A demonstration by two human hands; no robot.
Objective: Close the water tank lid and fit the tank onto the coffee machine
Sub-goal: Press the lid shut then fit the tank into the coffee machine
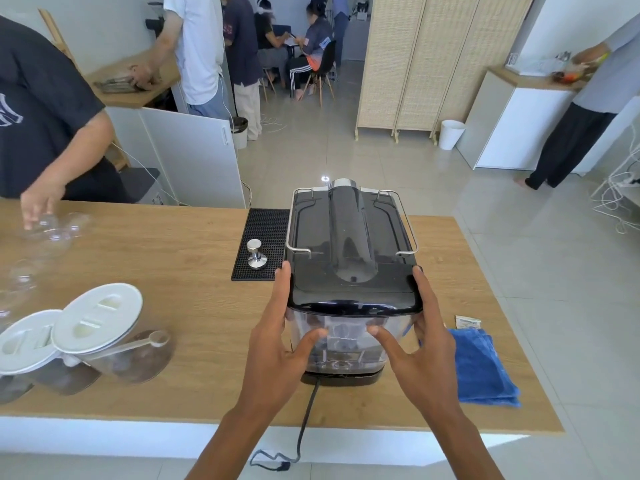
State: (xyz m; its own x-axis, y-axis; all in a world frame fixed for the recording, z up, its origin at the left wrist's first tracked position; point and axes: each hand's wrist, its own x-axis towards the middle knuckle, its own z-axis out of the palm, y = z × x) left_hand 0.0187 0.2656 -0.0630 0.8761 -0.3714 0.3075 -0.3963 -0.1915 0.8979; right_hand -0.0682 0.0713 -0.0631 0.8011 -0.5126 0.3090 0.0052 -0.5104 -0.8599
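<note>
The black coffee machine (351, 237) stands on the wooden counter (194, 306), its back toward me. A clear water tank (348, 344) sits against the machine's rear, under a glossy black lid (353, 301) that lies flat and closed. My left hand (282, 337) grips the tank's left side, thumb on its near face and fingers up along the lid's left edge. On the other side, my right hand (420, 341) holds the tank the same way. The machine's black power cord (306, 417) hangs over the counter's front edge.
A steel tamper (256, 254) stands on a black rubber mat (263, 244) left of the machine. Two white-lidded jars (93, 320) with a clear scoop lie at front left. A folded blue cloth (481, 368) lies right. Another person's hand touches clear glasses (52, 230) at far left.
</note>
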